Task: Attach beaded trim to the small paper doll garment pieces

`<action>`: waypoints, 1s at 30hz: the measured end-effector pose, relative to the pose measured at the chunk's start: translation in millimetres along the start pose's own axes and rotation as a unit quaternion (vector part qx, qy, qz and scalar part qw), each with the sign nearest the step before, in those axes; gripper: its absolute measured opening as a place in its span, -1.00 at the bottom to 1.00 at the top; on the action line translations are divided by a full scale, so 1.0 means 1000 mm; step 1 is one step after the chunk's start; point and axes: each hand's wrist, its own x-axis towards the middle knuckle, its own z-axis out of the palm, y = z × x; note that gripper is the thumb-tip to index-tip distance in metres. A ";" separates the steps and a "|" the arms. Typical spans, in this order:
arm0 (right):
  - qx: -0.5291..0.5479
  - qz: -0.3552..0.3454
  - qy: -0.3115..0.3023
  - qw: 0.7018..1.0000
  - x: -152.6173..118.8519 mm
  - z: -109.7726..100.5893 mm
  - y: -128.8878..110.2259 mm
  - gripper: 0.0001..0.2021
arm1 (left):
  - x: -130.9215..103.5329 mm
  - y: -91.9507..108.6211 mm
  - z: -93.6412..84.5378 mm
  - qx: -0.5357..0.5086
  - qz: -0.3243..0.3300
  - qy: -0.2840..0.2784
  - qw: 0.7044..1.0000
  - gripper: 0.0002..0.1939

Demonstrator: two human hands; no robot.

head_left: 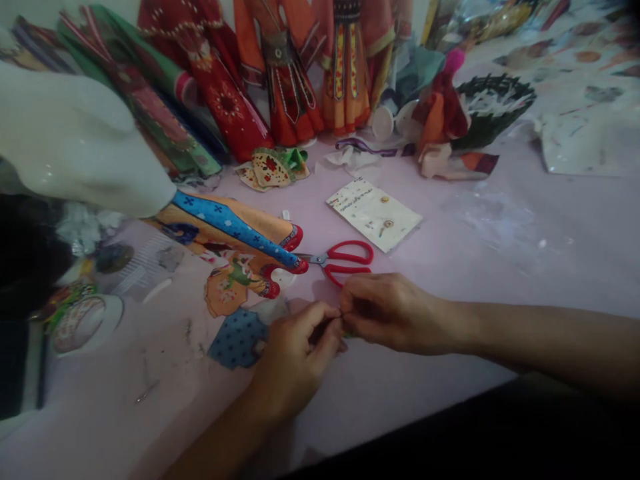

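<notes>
Left hand [295, 353] and right hand [395, 310] meet over the worktop [400, 393], forearms converging from near and right, fingers curled, fingertips pinched closed on a small green item [349, 335], mostly hidden. Close fingertip work appears in hand, calling for steady pressure. Red-handled scissors [319, 259] lie just beyond; blue patterned fabric [235, 340] lies left.

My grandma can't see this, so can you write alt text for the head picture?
Left hand and right hand meet, pinching a mostly hidden small thing, near scissors on a pink table. Cloth scraps lie left; little dresses are behind.
</notes>
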 end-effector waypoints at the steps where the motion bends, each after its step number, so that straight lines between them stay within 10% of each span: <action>1: -0.004 -0.003 0.003 1.000 0.000 0.000 0.000 -0.92 | 0.000 0.000 0.001 0.008 0.007 0.003 1.000 -0.84; 30: 0.108 0.055 -0.027 0.992 0.000 0.002 0.000 -0.92 | 0.001 -0.002 0.002 -0.029 0.038 0.036 0.998 -0.84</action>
